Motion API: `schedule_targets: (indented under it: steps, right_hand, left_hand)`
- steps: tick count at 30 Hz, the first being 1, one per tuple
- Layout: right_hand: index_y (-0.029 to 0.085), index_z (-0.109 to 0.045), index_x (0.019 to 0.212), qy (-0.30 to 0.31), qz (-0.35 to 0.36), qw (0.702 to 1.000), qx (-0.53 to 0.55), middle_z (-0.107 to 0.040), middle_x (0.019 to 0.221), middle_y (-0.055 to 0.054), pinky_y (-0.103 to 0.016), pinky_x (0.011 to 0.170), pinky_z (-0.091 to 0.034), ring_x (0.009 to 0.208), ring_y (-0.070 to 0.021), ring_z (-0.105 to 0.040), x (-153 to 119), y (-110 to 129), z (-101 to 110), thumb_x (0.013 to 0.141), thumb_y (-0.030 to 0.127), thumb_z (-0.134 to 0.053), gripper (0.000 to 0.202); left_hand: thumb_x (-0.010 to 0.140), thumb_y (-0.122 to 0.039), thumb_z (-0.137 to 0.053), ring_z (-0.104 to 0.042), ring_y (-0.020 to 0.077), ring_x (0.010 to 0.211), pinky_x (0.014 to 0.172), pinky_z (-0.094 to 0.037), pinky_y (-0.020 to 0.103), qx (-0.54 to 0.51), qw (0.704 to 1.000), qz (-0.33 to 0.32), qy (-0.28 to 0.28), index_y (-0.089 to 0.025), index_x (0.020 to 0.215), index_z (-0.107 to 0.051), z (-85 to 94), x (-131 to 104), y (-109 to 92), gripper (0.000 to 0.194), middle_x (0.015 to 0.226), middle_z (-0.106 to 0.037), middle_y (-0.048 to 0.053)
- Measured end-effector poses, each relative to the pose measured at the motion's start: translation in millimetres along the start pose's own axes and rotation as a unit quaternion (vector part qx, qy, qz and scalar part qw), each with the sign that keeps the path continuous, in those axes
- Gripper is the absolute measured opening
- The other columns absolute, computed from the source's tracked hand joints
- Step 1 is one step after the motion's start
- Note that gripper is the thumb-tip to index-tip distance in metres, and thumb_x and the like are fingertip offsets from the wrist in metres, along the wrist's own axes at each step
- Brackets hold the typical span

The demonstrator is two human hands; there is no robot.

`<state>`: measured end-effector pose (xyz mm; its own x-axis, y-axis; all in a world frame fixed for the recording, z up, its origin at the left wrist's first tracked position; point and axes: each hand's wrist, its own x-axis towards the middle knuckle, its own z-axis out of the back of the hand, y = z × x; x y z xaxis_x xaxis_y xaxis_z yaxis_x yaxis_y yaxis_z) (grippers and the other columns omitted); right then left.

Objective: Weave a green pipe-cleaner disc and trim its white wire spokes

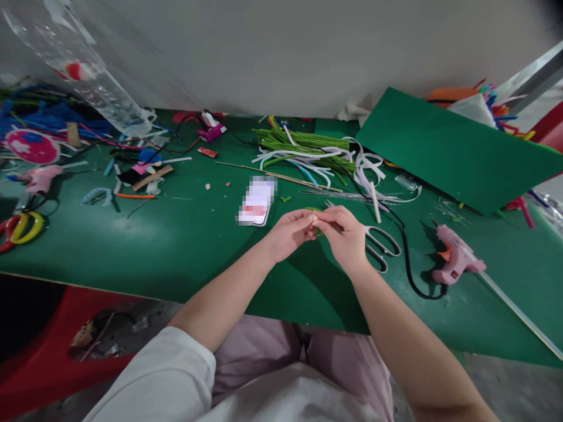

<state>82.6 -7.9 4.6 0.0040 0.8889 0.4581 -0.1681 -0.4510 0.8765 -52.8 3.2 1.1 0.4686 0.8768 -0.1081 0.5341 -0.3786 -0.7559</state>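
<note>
My left hand (291, 234) and my right hand (343, 235) meet over the green table (211, 252), their fingertips pinched together. Between them is a small green piece (319, 231), mostly hidden by the fingers of both hands. Grey-handled scissors (383, 245) lie beside my right hand, partly covered by it. A phone (258, 199) with a lit screen rests just beyond my left hand. Behind it is a bundle of green pipe cleaners (303, 143) with white and pale blue ones.
At the right lies a pink glue gun (457, 257) with a black cord. A tilted green board (453, 146) stands behind it. At the left are a clear bottle (103, 94), yellow-and-red scissors (26, 227), another pink glue gun (40, 178) and a small doll (143, 167).
</note>
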Motion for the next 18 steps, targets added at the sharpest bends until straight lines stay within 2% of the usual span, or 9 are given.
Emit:
schedule_targets:
  steps: [4,18]
  right_hand:
    - [0.025,-0.068,0.079,0.011,-0.051,0.997,0.061,-0.059,0.079,0.000,-0.027,0.053,-0.053,0.067,-0.0126,-0.058,-0.2,2.3,1.0,0.073,0.023,-0.064,0.008]
    - [0.025,-0.068,0.076,0.013,-0.064,0.994,0.084,-0.059,0.077,0.001,-0.026,0.051,-0.053,0.062,-0.0110,-0.057,0.0,3.0,0.5,0.071,0.021,-0.066,0.007]
  left_hand:
    - [0.068,-0.027,-0.068,-0.048,0.0072,0.058,0.058,-0.037,0.023,0.004,1.000,0.014,0.018,-0.016,0.076,-0.064,0.7,-0.9,-3.1,0.014,0.062,-0.052,-0.002]
    - [0.067,-0.022,-0.069,-0.052,0.0072,0.059,0.062,-0.039,0.024,0.024,1.000,-0.008,0.013,-0.017,0.075,-0.065,3.8,-0.7,-2.2,0.010,0.065,-0.058,-0.002]
